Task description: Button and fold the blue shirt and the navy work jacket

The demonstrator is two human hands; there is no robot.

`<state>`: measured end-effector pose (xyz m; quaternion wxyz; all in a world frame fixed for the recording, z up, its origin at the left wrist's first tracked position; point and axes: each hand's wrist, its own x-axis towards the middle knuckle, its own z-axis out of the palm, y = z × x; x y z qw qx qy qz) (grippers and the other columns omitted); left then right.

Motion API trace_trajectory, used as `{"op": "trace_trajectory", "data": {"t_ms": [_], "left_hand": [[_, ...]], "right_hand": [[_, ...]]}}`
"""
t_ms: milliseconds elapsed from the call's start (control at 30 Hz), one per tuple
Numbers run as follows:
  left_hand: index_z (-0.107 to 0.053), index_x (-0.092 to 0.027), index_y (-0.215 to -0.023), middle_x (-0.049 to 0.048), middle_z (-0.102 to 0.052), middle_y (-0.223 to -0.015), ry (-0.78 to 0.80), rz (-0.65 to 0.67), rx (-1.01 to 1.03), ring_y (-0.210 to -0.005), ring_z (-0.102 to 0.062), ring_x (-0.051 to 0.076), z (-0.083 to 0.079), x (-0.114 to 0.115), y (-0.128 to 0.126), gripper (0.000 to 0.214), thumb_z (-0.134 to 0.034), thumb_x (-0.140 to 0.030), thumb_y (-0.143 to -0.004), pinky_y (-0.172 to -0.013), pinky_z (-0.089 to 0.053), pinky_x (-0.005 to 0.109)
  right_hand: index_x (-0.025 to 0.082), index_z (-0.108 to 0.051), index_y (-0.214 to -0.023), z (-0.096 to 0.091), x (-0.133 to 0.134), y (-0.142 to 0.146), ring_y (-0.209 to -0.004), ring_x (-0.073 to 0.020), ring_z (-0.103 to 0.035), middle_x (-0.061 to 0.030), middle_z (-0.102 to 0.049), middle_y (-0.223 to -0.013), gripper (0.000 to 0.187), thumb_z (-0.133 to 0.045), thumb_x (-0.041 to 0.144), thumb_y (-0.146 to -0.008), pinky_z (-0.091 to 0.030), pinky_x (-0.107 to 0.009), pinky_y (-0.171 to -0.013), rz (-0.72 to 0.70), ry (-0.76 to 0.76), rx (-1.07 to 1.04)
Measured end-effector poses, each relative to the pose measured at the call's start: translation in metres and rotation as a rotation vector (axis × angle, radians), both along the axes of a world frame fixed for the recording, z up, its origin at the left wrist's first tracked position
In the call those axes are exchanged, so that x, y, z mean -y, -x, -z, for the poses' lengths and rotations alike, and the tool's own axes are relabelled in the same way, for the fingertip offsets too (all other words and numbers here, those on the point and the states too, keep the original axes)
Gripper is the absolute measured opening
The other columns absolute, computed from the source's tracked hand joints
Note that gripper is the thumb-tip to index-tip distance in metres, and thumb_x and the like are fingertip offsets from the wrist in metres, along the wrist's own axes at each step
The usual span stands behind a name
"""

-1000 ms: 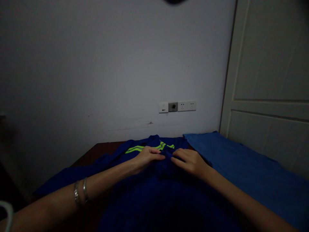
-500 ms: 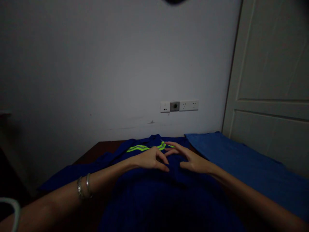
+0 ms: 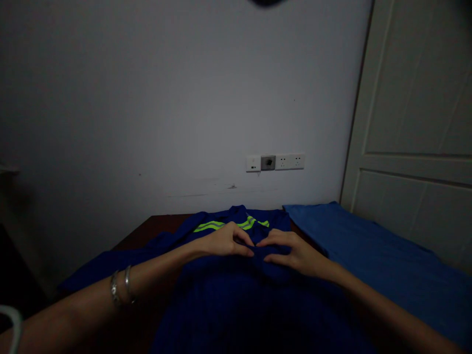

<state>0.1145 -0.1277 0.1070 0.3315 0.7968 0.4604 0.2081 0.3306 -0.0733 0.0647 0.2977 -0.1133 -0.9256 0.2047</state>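
Left hand [image 3: 229, 240] and right hand [image 3: 294, 251] touch the blue garment [image 3: 221, 282], each grip slightly parted, any pinch of cloth unclear.

Two hands are showing, one left hand [image 3: 229, 241] and one right hand [image 3: 293, 251], and two silver bracelets [image 3: 128, 283] are circling one arm. One dark blue garment [image 3: 236, 280] and one lighter blue cloth [image 3: 372, 263] are lying out. One bench [image 3: 149, 232] is carrying the garment. Four plates [image 3: 268, 162], three white and one grey, are lining one wall [image 3: 184, 98].
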Motion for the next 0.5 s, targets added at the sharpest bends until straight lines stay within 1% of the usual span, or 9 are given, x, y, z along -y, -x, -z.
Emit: {"op": "trace_trajectory", "data": {"t_ms": [100,167,267,333,367,433,500], "left_hand": [[-0.07,-0.015,-0.082,0.0029,-0.067,-0.079,-0.075,0.031,-0.009,-0.07,-0.057,0.012,-0.002,0.001,0.0,0.017,-0.065,-0.025,-0.07,-0.065,-0.042,0.022],[-0.069,-0.015,-0.083,0.0036,-0.067,-0.084,-0.196,0.06,-0.039,-0.075,-0.058,0.013,-0.002,0.002,0.001,0.015,-0.063,-0.024,-0.073,-0.071,-0.043,0.023],[-0.068,-0.016,-0.084,0.0043,-0.066,-0.085,-0.408,0.134,-0.132,-0.08,-0.058,0.014,0.0,0.004,0.004,0.013,-0.06,-0.021,-0.076,-0.077,-0.042,0.024],[-0.068,-0.016,-0.086,0.0053,-0.065,-0.085,-0.498,0.183,-0.184,-0.082,-0.057,0.014,0.001,0.006,0.005,0.013,-0.058,-0.018,-0.077,-0.078,-0.042,0.025],[-0.067,-0.016,-0.087,0.0056,-0.065,-0.086,-0.514,0.203,-0.202,-0.082,-0.057,0.014,0.001,0.008,0.006,0.014,-0.057,-0.017,-0.077,-0.078,-0.042,0.025],[-0.067,-0.017,-0.089,0.0055,-0.065,-0.086,-0.51,0.226,-0.222,-0.081,-0.058,0.013,0.0,0.011,0.006,0.016,-0.056,-0.016,-0.078,-0.077,-0.042,0.025],[-0.066,-0.018,-0.091,0.0047,-0.066,-0.086,-0.477,0.243,-0.241,-0.079,-0.058,0.013,-0.002,0.014,0.005,0.016,-0.056,-0.016,-0.079,-0.075,-0.043,0.024]], "right_hand": [[0.023,-0.065,-0.095,0.001,0.0,0.0,-0.077,-0.0142,-0.054,-0.0024,-0.058,-0.079,0.019,-0.055,0.032,-0.082,-0.043,-0.03,-0.069,0.012,-0.065,-0.048],[0.022,-0.065,-0.089,-0.001,0.001,-0.001,-0.078,-0.0143,-0.054,-0.0028,-0.059,-0.08,0.015,-0.054,0.029,-0.083,-0.043,-0.031,-0.071,0.03,-0.079,-0.081],[0.02,-0.063,-0.084,-0.004,0.003,-0.003,-0.081,-0.0149,-0.054,-0.003,-0.06,-0.083,0.013,-0.054,0.03,-0.083,-0.043,-0.033,-0.075,0.084,-0.035,-0.127],[0.02,-0.062,-0.08,-0.005,0.002,-0.003,-0.085,-0.0161,-0.054,-0.0038,-0.059,-0.087,0.013,-0.056,0.031,-0.081,-0.042,-0.035,-0.08,0.11,0.031,-0.173],[0.02,-0.061,-0.078,-0.005,0.001,-0.003,-0.09,-0.017,-0.054,-0.0045,-0.059,-0.091,0.013,-0.057,0.032,-0.079,-0.041,-0.037,-0.084,0.111,0.077,-0.2],[0.019,-0.058,-0.072,-0.003,-0.001,-0.004,-0.1,-0.0194,-0.052,-0.0058,-0.058,-0.102,0.014,-0.06,0.032,-0.077,-0.037,-0.04,-0.09,0.08,0.195,-0.257],[0.018,-0.054,-0.066,-0.002,-0.004,-0.003,-0.106,-0.0217,-0.05,-0.0066,-0.057,-0.11,0.017,-0.061,0.03,-0.074,-0.034,-0.042,-0.093,0.016,0.332,-0.321]]}}
